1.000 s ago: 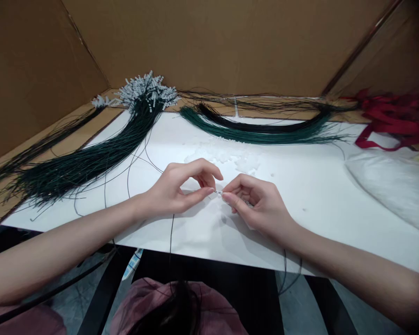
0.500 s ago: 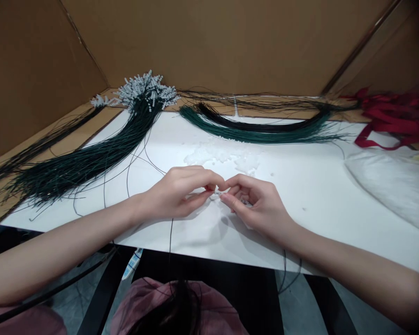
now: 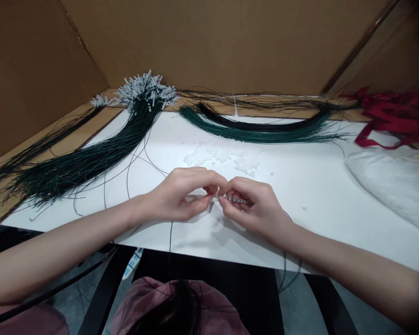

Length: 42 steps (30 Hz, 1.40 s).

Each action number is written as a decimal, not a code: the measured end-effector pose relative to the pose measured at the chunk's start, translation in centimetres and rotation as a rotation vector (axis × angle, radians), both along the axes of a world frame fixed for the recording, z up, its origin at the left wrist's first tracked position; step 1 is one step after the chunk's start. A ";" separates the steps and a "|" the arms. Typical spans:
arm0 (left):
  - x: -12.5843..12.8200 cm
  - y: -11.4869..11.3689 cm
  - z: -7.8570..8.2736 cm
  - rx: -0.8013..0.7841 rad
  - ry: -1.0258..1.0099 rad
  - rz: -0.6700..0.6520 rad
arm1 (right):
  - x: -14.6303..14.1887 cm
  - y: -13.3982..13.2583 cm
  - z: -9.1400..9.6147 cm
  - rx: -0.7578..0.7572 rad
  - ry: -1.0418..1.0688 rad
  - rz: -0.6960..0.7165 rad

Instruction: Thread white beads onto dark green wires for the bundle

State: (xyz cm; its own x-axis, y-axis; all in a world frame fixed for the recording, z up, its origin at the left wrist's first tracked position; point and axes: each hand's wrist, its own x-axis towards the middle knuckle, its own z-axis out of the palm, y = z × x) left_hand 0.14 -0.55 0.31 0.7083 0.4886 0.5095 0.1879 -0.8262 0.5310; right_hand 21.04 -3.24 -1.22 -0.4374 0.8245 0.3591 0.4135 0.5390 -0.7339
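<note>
Both hands meet above the white board (image 3: 314,177), fingertips close together. My right hand (image 3: 260,200) is closed on a thin dark wire strung with small pale beads (image 3: 236,200); the beaded stretch shows between its thumb and curled fingers. My left hand (image 3: 183,191) pinches thumb and forefinger at the tip of this beaded wire, where a small whitish bit shows. What exactly lies between the left fingertips is partly hidden. Loose white bits (image 3: 226,156) are scattered on the board just beyond the hands.
To the left lies a thick bundle of green wires (image 3: 87,167) with white beaded ends (image 3: 145,90). Bare dark-green wires (image 3: 265,134) stretch across the back. Red ribbon (image 3: 387,121) and a clear plastic bag (image 3: 391,181) are at right. Cardboard walls (image 3: 209,46) enclose the board.
My right hand has shifted slightly left and turned, so more of the beaded wire shows in it. My left hand has moved a little to the right, still pinching.
</note>
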 end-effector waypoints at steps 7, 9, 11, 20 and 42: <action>-0.1 0.1 0.1 -0.044 -0.013 0.029 | 0.0 0.1 0.0 -0.018 0.021 -0.006; -0.2 0.1 0.2 -0.047 0.000 0.036 | -0.1 0.0 0.0 -0.024 0.026 -0.010; -0.3 0.1 0.2 -0.047 0.015 0.044 | -0.1 0.0 0.0 -0.026 0.031 -0.013; -0.2 0.1 -0.1 -0.074 0.021 -0.011 | -0.1 0.1 0.1 -0.025 0.002 -0.016; -0.3 0.2 0.0 -0.100 0.002 0.015 | -0.1 0.1 0.1 -0.021 0.002 0.012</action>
